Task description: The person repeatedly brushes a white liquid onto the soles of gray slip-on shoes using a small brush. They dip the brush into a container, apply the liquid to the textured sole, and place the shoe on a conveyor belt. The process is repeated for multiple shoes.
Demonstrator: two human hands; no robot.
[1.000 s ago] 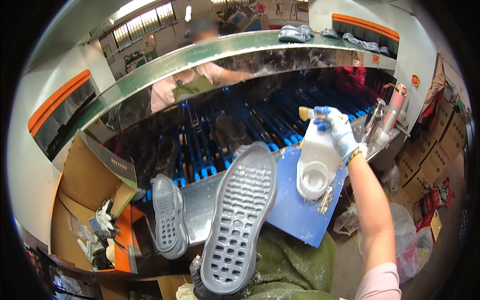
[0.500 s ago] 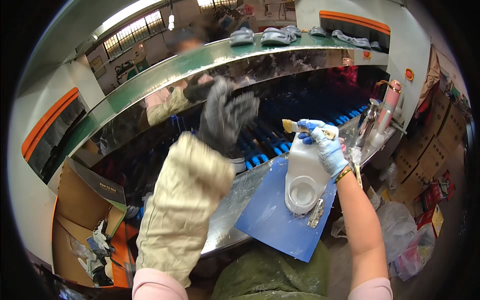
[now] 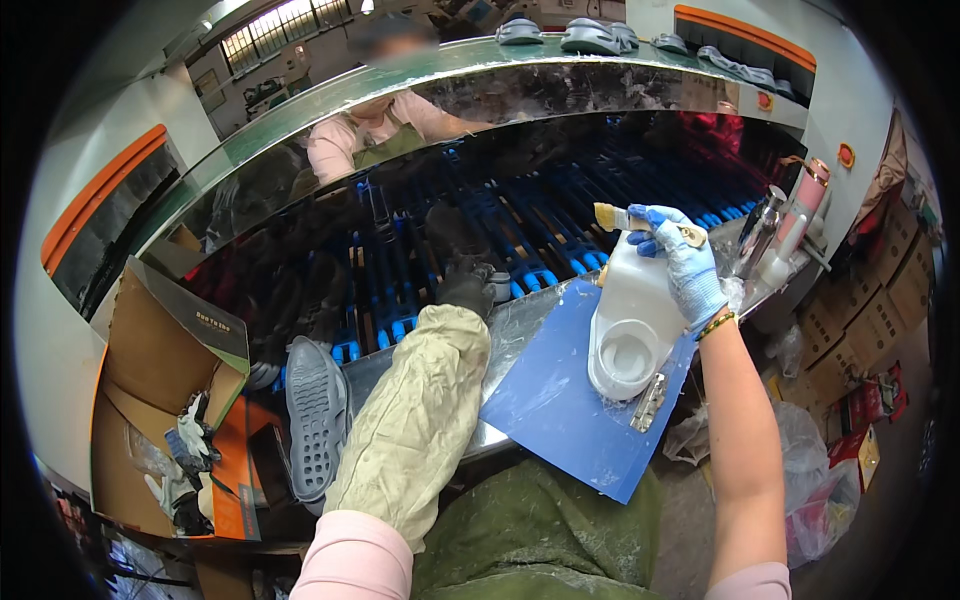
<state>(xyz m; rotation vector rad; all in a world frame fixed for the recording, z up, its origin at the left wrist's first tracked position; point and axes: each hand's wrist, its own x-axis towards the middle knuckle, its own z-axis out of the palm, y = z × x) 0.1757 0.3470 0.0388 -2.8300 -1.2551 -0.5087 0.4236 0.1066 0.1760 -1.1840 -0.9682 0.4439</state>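
Observation:
My left hand [image 3: 464, 280], in a dark glove under a pale cloth sleeve, reaches into the dark opening of the machine over the blue-tipped rods. Its fingers blend into the dark, so their pose is unclear. Close beside it is a grey shoe sole [image 3: 496, 287], partly hidden. Another grey sole [image 3: 318, 420], with a pitted face, lies left of my sleeve at the metal edge. My right hand [image 3: 690, 268], in a white and blue glove, is closed on a flat brush [image 3: 609, 217] with bristles pointing left. Beneath it stands a translucent white plastic bottle [image 3: 640, 290] with a round cup-like opening.
The bottle rests on a blue sheet [image 3: 550, 400] beside a small metal piece [image 3: 650, 403]. A pink flask [image 3: 802, 205] stands at the right. An open carton [image 3: 170, 360] holds gloves at the left. More grey shoe parts [image 3: 590, 37] sit on the green belt [image 3: 460, 58].
My left hand has gone from a blurred, spread pose to low among the rods. The pitted sole now shows beside the sleeve. My right hand keeps the brush above the bottle; the view has shifted.

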